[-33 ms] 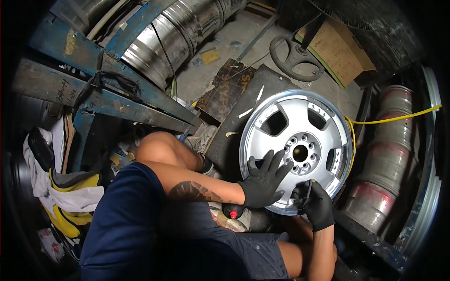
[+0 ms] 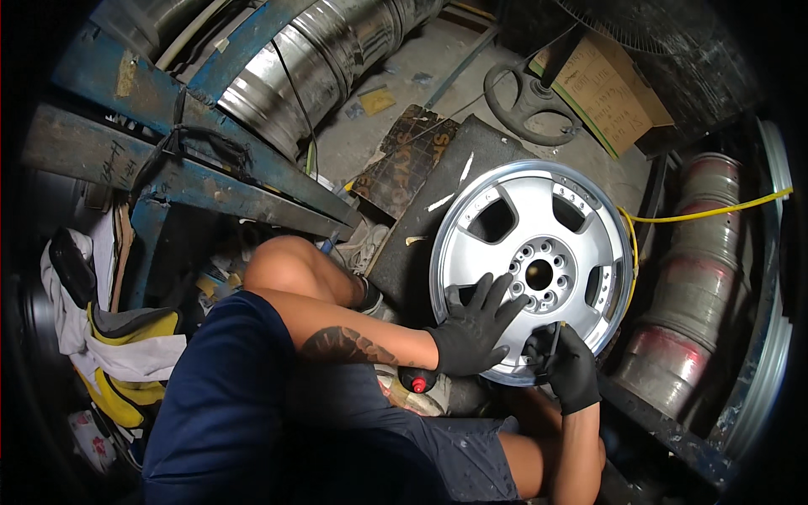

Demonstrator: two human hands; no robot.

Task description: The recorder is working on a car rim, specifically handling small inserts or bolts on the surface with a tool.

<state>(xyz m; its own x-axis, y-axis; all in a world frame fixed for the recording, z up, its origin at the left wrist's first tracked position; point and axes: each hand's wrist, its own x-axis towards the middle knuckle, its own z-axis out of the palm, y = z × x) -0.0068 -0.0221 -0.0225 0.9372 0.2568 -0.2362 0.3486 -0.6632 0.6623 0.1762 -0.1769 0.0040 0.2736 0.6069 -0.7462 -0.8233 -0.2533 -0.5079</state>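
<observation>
A silver alloy wheel (image 2: 532,220) with a polished lip lies face up on a dark mat (image 2: 475,156). It has wide window openings, small bolts near the lip and a ring of holes around its centre bore. My left hand (image 2: 475,328), in a black glove, rests flat on the near-left part of the wheel face with fingers spread. In my gloved right hand (image 2: 572,370), the fingers close around a thin dark rod (image 2: 555,338) with a yellowish tip, over the near window. Its lower end is hidden, so its exact kind cannot be told.
A dark bottle with a red tip (image 2: 418,385) is beside my left wrist. Blue metal beams (image 2: 244,198) and shiny metal cylinders (image 2: 286,80) stand left. At right are stacked barrels (image 2: 673,311) and a yellow hose (image 2: 707,212). A steering wheel (image 2: 530,109) and cardboard (image 2: 602,88) lie beyond.
</observation>
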